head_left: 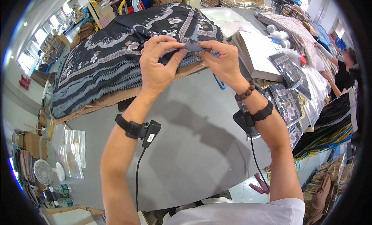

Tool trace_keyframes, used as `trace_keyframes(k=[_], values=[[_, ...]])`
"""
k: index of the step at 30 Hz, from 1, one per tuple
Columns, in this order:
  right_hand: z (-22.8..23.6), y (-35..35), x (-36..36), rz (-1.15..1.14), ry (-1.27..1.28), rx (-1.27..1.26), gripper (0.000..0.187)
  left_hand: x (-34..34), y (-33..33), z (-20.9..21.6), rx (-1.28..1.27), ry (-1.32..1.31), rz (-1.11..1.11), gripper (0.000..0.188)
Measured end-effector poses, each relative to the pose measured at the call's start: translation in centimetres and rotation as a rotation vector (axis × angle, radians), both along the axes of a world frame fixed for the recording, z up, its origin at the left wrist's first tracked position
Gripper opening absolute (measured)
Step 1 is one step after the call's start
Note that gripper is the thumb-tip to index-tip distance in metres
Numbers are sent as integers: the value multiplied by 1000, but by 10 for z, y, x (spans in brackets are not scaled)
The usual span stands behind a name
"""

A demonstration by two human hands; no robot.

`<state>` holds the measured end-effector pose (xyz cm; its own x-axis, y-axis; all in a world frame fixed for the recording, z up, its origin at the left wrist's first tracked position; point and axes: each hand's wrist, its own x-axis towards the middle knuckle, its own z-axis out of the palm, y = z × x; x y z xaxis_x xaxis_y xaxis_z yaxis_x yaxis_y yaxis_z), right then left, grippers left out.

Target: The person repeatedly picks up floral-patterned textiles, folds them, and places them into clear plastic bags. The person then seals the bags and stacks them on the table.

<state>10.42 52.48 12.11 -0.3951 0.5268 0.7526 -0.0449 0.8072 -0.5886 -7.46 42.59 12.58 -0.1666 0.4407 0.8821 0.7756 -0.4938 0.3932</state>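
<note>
Both my hands are raised over the near edge of a stack of folded black floral scarves [116,33] with grey fringed borders. My left hand [158,64] pinches the edge of the top scarf between thumb and fingers. Close beside it, my right hand [224,61] pinches the same dark scarf edge [192,47], which is lifted and stretched between the fingertips. Brown board or paper [97,106] shows under the stack. Each wrist wears a black strap with a small cabled device; a beaded bracelet [245,91] is on the right one.
A thick white stack of sheets [255,56] stands to the right, beside scarves in clear bags [286,105]. Clear plastic sleeves [73,149] lie at the grey table's [174,155] left edge, near a white fan [43,171]. Another person [343,72] stands at far right.
</note>
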Motion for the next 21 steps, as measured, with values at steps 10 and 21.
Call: trace_keyframes(k=[10,21], values=[[40,28,65,-261,246,439,29,-16,-11,-23,-518,-947,-828,75],[14,116,260,-596,321,-165,29,-240,-91,-42,206,-1464,-223,28]])
